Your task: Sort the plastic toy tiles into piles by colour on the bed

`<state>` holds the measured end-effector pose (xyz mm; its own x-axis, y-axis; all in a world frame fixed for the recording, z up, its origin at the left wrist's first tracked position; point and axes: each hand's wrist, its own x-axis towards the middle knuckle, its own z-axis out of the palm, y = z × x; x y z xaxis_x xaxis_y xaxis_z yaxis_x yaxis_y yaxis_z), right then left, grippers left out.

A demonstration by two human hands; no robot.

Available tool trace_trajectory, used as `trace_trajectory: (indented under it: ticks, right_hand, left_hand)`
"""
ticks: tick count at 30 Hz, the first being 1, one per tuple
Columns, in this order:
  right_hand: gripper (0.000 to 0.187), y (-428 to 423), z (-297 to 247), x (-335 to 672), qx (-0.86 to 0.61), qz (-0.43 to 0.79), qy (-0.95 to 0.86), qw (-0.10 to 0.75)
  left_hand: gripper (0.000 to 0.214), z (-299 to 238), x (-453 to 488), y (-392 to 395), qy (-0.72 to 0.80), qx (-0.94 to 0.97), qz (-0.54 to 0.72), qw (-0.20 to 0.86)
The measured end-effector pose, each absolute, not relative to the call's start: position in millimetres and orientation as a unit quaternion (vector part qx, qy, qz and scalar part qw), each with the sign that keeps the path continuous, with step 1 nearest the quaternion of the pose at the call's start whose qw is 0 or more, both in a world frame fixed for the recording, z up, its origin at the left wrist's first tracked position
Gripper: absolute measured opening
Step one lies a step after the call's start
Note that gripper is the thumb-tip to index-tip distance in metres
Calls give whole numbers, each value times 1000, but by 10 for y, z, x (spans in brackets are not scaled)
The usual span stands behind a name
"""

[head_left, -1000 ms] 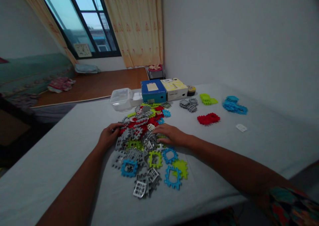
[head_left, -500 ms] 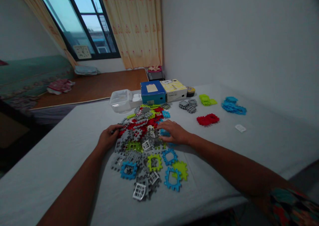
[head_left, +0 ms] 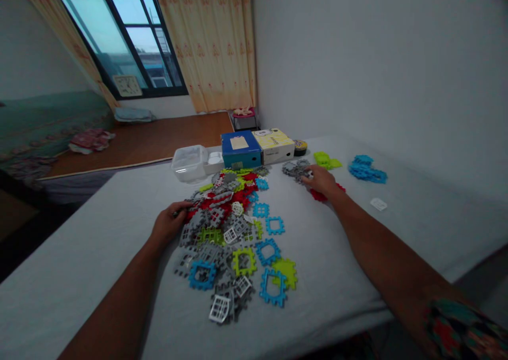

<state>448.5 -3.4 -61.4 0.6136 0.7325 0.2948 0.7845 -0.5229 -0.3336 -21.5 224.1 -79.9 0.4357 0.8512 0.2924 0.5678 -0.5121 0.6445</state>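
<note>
A mixed heap of notched plastic building tiles (head_left: 212, 251) in grey, red, lime and blue spreads across the middle of the cloth. At its left edge rests my left hand (head_left: 170, 221), fingers curled in against the tiles; what they hold, if anything, is hidden. My right hand (head_left: 320, 181) reaches to a smaller pile of grey tiles (head_left: 293, 169), its fingers pinched on a grey tile at that pile's right side. Under the right wrist lie red tiles (head_left: 317, 195), partly covered. Blue frame tiles (head_left: 273, 286) lie along the heap's right side.
Lime tiles (head_left: 326, 160) and blue tiles (head_left: 367, 169) form separate piles at the right, near a white card-like piece (head_left: 378, 204). Behind the heap stand a clear plastic tub (head_left: 189, 163), a blue box (head_left: 241, 151), a yellow-white box (head_left: 273, 145) and a round tin (head_left: 300, 147).
My right hand has gone from the heap's right side over to the small grey pile, uncovering blue tiles where it was. My left hand stays at the heap's left edge.
</note>
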Motion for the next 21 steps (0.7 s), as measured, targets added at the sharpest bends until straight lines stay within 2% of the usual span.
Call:
trace_trajectory:
  ticks: [7,11,14,17,19,21]
  right_hand:
    - [42,-92,-603,4573,-911,-59,-378,152]
    - [44,-50,-612,4519,-886,-97,-419,171]
    - [36,28,-553,4256,-811,-96,-520,248]
    - [27,90,-519,3736,-670,27,-674,309]
    - [29,97,-542,3327,-557,72,-768,310]
    - [36,81,-590,2967,-486,64,-824,286]
  left_hand:
    - [36,-773,-218,2218,442,816,295,227]
    - [39,-761,-221,2215,438,820,286,231]
    - [38,-781,-223,2228,443,816,292,232]
    - [38,-802,-230,2236,444,814,293,234]
    - [38,-808,-234,2234,439,816,293,234]
    - [38,-809,-235,2230,433,818,296,234]
